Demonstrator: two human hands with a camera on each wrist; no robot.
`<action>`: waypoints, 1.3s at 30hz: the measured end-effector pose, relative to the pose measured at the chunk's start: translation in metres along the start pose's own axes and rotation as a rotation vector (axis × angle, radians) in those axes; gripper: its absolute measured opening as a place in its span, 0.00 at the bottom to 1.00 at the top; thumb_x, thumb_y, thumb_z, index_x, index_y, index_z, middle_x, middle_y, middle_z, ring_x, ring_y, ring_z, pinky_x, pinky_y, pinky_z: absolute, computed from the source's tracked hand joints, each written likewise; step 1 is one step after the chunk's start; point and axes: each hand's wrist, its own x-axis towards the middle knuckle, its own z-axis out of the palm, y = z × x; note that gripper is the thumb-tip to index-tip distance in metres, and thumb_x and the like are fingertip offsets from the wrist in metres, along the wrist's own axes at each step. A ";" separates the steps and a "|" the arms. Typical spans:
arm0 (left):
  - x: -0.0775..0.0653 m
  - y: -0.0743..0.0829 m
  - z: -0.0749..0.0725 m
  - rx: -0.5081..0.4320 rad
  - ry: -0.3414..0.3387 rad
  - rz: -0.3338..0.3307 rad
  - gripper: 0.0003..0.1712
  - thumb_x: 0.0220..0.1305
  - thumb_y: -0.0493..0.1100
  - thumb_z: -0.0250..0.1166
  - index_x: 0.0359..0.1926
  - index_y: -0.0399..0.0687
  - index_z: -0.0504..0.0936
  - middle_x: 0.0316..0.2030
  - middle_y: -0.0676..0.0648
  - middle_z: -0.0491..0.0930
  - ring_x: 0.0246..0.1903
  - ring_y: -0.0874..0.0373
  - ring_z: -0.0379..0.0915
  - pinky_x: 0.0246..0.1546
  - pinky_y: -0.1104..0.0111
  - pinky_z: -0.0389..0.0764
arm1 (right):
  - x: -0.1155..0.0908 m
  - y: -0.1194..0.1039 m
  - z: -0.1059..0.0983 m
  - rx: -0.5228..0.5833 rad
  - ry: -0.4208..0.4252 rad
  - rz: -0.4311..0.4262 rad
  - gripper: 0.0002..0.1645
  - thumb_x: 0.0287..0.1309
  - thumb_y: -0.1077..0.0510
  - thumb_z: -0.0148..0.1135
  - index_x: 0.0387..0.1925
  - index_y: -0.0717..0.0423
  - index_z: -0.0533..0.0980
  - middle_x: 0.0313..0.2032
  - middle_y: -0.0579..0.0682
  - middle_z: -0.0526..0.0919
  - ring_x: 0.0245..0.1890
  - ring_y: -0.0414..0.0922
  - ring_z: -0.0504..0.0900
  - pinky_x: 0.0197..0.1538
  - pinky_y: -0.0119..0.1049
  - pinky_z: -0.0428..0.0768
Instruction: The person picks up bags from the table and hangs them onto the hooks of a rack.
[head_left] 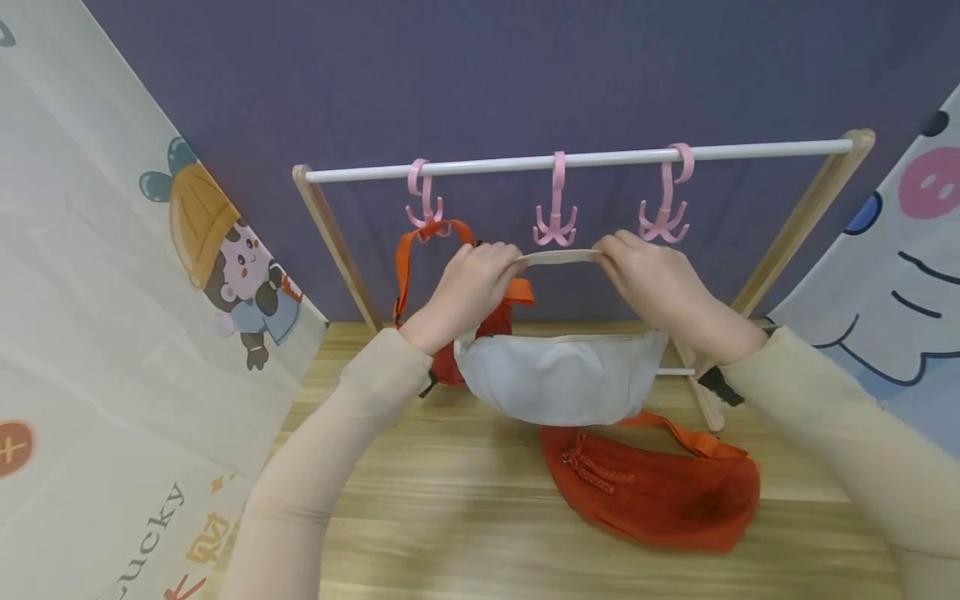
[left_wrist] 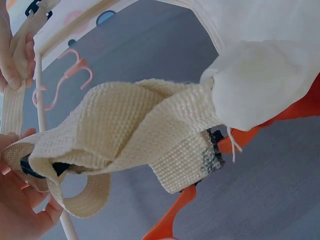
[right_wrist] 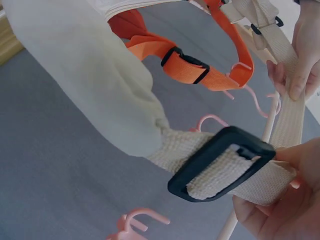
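A white waist bag [head_left: 562, 379] hangs by its cream strap [head_left: 560, 257] between my two hands, above the table. My left hand [head_left: 480, 283] pinches the strap on the left, and my right hand [head_left: 648, 275] grips it on the right, leaving a short taut stretch between them. That stretch is just below the middle pink hook [head_left: 557, 221]. A black slider buckle [right_wrist: 220, 165] sits on the strap beside the right hand in the right wrist view. Near the left hand, the strap [left_wrist: 120, 125] bunches into twisted folds.
The white rail [head_left: 487, 167] carries a left pink hook [head_left: 426, 204] and a right pink hook [head_left: 664, 208]. From the left one hangs a red bag by its orange strap [head_left: 403, 275], partly behind the white bag. Another red waist bag [head_left: 660, 492] lies on the wooden table [head_left: 420, 508].
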 end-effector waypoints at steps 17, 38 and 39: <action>0.027 -0.012 0.005 0.058 0.012 -0.097 0.11 0.65 0.45 0.50 0.34 0.43 0.75 0.23 0.49 0.73 0.24 0.57 0.67 0.25 0.68 0.60 | 0.025 0.017 0.000 -0.045 -0.057 0.104 0.08 0.60 0.61 0.50 0.34 0.64 0.73 0.24 0.56 0.74 0.17 0.48 0.68 0.17 0.43 0.68; 0.040 -0.030 0.018 0.086 -0.081 -0.197 0.13 0.67 0.46 0.47 0.38 0.44 0.74 0.27 0.48 0.75 0.26 0.55 0.69 0.27 0.67 0.60 | 0.043 0.034 0.015 -0.070 -0.159 0.158 0.11 0.62 0.58 0.49 0.35 0.63 0.73 0.24 0.57 0.74 0.20 0.52 0.72 0.22 0.48 0.71; 0.041 -0.030 0.018 0.082 -0.085 -0.201 0.13 0.67 0.46 0.47 0.38 0.44 0.74 0.27 0.48 0.75 0.26 0.55 0.69 0.27 0.67 0.61 | 0.043 0.034 0.016 -0.068 -0.162 0.158 0.11 0.62 0.58 0.48 0.35 0.63 0.73 0.24 0.57 0.74 0.20 0.53 0.72 0.23 0.48 0.71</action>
